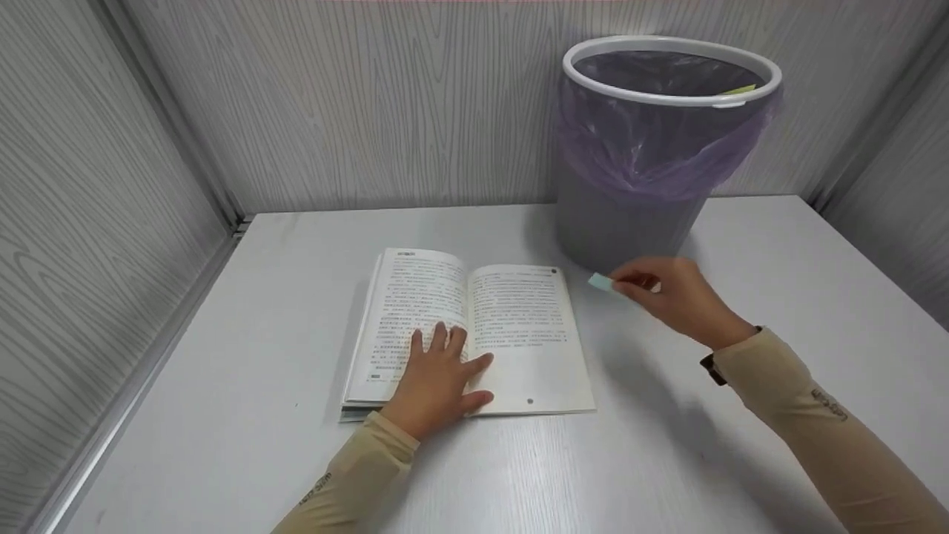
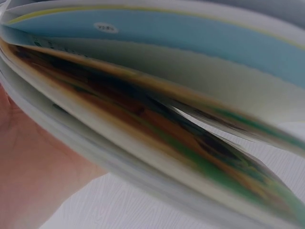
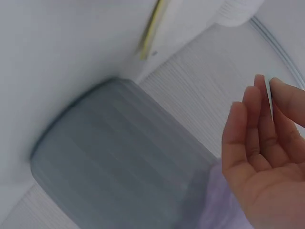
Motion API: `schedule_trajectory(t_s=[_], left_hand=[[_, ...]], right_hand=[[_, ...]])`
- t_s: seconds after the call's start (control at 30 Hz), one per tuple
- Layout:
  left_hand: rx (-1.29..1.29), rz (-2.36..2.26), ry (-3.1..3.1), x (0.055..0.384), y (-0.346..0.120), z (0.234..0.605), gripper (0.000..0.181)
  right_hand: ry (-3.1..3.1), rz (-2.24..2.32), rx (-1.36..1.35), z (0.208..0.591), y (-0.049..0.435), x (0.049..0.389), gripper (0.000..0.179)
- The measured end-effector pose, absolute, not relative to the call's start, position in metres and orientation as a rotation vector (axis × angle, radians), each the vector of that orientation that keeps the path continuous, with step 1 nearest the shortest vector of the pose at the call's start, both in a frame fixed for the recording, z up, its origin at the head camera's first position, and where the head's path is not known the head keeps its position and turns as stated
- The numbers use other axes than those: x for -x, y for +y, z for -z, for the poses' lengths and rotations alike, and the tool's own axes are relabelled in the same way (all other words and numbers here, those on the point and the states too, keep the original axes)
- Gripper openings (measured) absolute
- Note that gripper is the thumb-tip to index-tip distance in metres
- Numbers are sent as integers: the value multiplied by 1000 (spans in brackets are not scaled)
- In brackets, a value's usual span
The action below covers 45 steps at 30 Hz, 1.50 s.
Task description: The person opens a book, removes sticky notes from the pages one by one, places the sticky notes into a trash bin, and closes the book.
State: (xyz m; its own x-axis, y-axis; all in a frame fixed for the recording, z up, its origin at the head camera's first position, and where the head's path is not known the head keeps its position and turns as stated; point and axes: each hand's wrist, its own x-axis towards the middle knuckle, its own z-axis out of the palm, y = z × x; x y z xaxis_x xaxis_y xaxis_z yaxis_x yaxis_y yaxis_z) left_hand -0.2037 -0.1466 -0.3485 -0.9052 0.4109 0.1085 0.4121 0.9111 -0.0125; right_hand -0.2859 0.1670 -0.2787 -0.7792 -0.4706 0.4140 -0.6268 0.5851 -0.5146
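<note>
An open book (image 1: 519,319) lies on the white table, printed text on both pages. My left hand (image 1: 434,378) rests on its lower left page near the spine, fingers spread. From the left wrist view, the page edges of the book (image 2: 190,62) fan apart beside the hand (image 2: 43,162), with blue and multicoloured sheets showing. Right of the book, my right hand (image 1: 667,293) pinches a small pale-blue paper slip (image 1: 601,282) between thumb and fingertips, above the table. The right wrist view shows the slip (image 3: 269,98) edge-on, the other fingers of that hand (image 3: 267,157) loosely bent.
A grey bin (image 1: 623,230) with a purple liner (image 1: 652,163) and white rim (image 1: 667,98) stands at the back right, just behind my right hand. Something yellow-green (image 1: 740,90) shows inside its rim. Grey wood-grain panels (image 1: 356,104) border the table.
</note>
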Motion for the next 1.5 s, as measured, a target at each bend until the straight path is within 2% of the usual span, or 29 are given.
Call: schedule_trajectory(t_s=[0.23, 0.43, 0.57, 0.77, 0.9, 1.23, 1.4, 1.5], left_hand=[[633, 17, -2953, 203, -149, 346, 52], [646, 14, -2940, 202, -148, 347, 51], [660, -2, -2923, 203, -147, 348, 51], [644, -17, -2926, 205, -146, 349, 51], [642, -6, -2944, 207, -145, 348, 51], [648, -62, -2951, 208, -139, 346, 52], [658, -85, -2947, 207, -135, 345, 53], [660, -98, -2948, 206, -133, 344, 53]], right_hand=[[-2066, -779, -1013, 229, 172, 282, 19], [-1789, -715, -839, 191, 174, 288, 12], [-1746, -697, -707, 164, 179, 305, 5], [-1872, -605, -610, 132, 185, 341, 11], [-2045, -566, -556, 124, 188, 357, 16], [-2429, -726, -175, 120, 197, 377, 35], [-2476, -708, -176, 116, 198, 374, 42], [-2367, -693, -228, 118, 195, 367, 40]])
